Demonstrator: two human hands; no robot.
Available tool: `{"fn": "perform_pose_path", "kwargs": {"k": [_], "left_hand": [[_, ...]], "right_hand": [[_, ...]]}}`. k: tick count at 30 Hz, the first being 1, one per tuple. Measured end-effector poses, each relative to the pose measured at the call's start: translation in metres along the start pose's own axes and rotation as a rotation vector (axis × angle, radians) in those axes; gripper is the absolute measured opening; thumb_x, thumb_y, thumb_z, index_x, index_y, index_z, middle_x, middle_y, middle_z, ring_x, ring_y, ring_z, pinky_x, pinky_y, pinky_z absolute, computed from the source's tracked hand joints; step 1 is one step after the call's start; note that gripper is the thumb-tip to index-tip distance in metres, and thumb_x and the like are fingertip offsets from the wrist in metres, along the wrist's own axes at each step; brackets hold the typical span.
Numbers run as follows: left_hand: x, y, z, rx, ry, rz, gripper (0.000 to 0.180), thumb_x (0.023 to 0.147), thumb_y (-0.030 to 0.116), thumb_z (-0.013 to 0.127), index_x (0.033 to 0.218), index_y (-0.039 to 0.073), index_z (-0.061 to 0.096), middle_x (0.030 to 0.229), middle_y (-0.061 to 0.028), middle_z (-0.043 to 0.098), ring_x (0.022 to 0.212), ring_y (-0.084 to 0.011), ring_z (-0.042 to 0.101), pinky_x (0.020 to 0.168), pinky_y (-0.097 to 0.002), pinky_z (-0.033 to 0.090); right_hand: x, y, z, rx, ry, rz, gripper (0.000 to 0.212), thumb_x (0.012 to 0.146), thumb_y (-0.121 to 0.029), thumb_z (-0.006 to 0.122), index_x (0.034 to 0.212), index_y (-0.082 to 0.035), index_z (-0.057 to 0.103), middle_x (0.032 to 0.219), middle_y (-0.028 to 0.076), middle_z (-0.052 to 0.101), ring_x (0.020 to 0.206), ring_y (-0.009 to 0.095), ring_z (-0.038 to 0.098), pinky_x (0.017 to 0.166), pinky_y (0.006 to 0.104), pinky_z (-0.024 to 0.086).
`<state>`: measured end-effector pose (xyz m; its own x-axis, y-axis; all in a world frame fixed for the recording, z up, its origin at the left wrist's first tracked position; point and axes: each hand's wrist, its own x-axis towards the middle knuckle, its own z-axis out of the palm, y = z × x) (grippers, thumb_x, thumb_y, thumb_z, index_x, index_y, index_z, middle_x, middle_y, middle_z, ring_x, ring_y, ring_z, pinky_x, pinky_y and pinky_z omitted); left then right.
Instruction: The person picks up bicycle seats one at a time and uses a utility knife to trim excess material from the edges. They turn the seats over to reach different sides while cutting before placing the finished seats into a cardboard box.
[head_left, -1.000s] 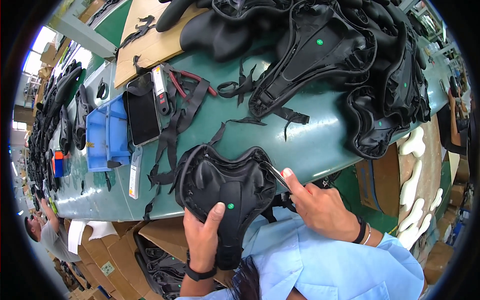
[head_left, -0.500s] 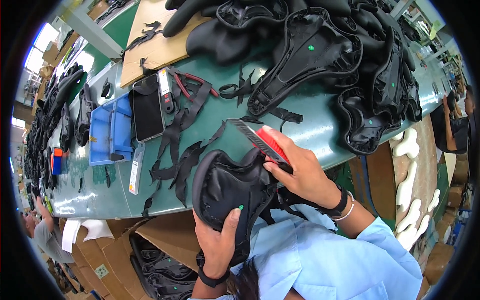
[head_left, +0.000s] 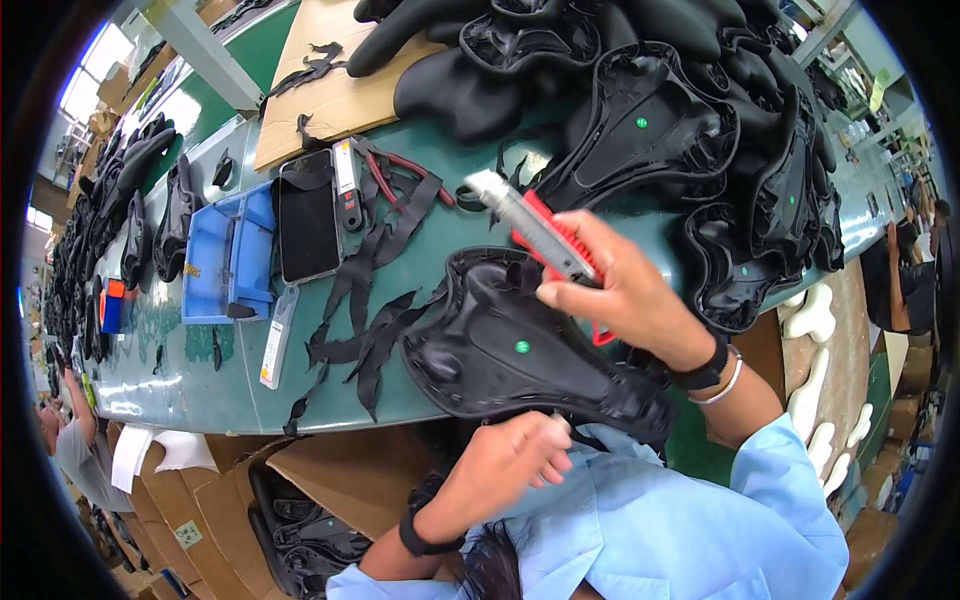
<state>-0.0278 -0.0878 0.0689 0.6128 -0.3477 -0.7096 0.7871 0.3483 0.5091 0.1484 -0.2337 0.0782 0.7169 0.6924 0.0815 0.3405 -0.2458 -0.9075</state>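
From where I stand, the reference part is the hollow black saddle shell (head_left: 545,372), held at the near edge of the green surface (head_left: 200,388), open side up, broad end toward the person's left. What supports it cannot be seen.

Nearest, just below the shell: left hand (head_left: 510,455), blurred; fingers half curled and parted, nothing visible between them. Contact with the shell cannot be confirmed.

Above the shell's narrow end: right hand (head_left: 630,295), fingers closed around a red-and-grey utility knife (head_left: 545,238). The knife's tip points up and left, clear of the shell's rim.

Step in hand, as judged: trimming the shell's edge, with the tool between cuts. A further cut would call for a firm left-hand grip on the shell, then the blade brought to the rim, away from the left fingers.

Left of the shell: black strips (head_left: 335,351), likely offcuts. Beyond these, up and left: a dark-screened device (head_left: 309,230), a blue bin (head_left: 255,212) and red-handled pliers (head_left: 381,183).

Farther, up and right of the shell: a heap of similar saddles (head_left: 645,152).
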Motion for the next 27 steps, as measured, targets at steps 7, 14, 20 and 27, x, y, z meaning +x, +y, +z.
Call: {"fn": "perform_pose_path", "kwargs": {"k": [7,14,20,27], "left_hand": [[0.048,0.072,-0.004,1.194,0.826,1.076,0.018,0.081,0.013,0.069,0.088,0.002,0.057,0.074,-0.0107,0.054,0.077,-0.0302,0.054,0.068,-0.0416,0.044],[0.059,0.076,-0.015,0.816,0.613,0.944,0.017,0.086,0.013,0.061,0.073,0.002,0.059,0.067,-0.0083,0.054,0.074,-0.0266,0.046,0.074,-0.0373,0.036],[0.063,0.074,-0.020,0.460,0.560,0.828,0.025,0.090,0.015,0.059,0.070,0.000,0.056,0.064,-0.0053,0.053,0.064,-0.0159,0.047,0.062,-0.0314,0.038],[0.061,0.072,-0.017,-0.086,0.431,0.920,0.032,0.089,0.010,0.057,0.060,0.006,0.045,0.059,0.0025,0.043,0.057,-0.0071,0.037,0.055,-0.0250,0.028]], "right_hand": [[0.015,-0.016,0.002,-0.030,-0.064,-0.111,0.052,0.082,-0.015,0.073,0.128,-0.002,0.051,0.112,0.008,0.060,0.087,0.020,0.063,0.080,0.0293,0.049],[-0.027,-0.016,-0.047,-0.652,-0.213,-0.064,0.057,0.087,-0.012,0.067,0.141,-0.013,0.047,0.092,0.010,0.069,0.068,0.028,0.065,0.059,0.0354,0.051],[-0.045,-0.029,-0.026,-0.948,-0.223,-0.028,0.063,0.084,-0.008,0.061,0.145,-0.016,0.043,0.064,0.010,0.054,0.047,0.027,0.056,0.041,0.0402,0.043],[-0.091,-0.032,0.007,-0.815,-0.067,0.124,0.069,0.082,-0.009,0.062,0.146,-0.009,0.038,0.061,0.011,0.054,0.045,0.030,0.054,0.041,0.0439,0.042]]}}
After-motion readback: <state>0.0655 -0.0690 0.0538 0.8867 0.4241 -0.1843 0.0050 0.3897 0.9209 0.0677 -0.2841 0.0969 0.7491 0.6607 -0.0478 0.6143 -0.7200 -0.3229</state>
